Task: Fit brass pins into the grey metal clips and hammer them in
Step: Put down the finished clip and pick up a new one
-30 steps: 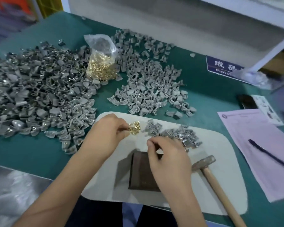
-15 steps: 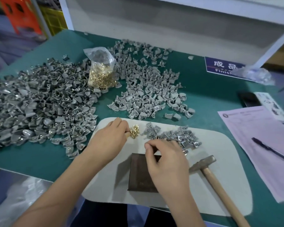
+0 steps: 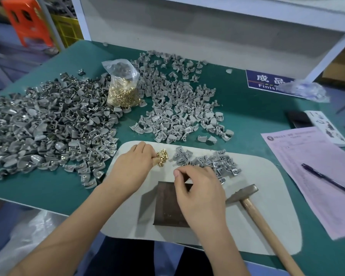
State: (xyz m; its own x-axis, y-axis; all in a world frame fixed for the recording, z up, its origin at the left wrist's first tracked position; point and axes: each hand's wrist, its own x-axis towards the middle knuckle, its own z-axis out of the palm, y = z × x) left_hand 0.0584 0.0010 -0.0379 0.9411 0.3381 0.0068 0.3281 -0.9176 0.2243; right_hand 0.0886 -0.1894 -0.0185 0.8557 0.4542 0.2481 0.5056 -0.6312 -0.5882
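A small heap of brass pins [image 3: 162, 157] lies on the white mat [image 3: 267, 176]. My left hand [image 3: 133, 168] pinches at that heap with thumb and fingertips. My right hand [image 3: 197, 192] hovers over the dark metal block [image 3: 165, 210], its thumb and forefinger pinched on a small grey clip that the fingers mostly hide. More grey clips [image 3: 209, 163] are bunched on the mat just beyond my right hand. The hammer [image 3: 245, 193] lies on the mat to the right of the block, its wooden handle pointing toward me.
Two big spreads of grey clips cover the green table, one on the left [image 3: 48, 126] and one in the centre [image 3: 177, 106]. A plastic bag of brass pins [image 3: 124, 90] stands between them. Pink paper [image 3: 307, 156] with a pen [image 3: 331, 182] lies right.
Both hands stay almost in place. My right hand has drawn slightly back from the clip bunch over the block. The view has tilted up a little.
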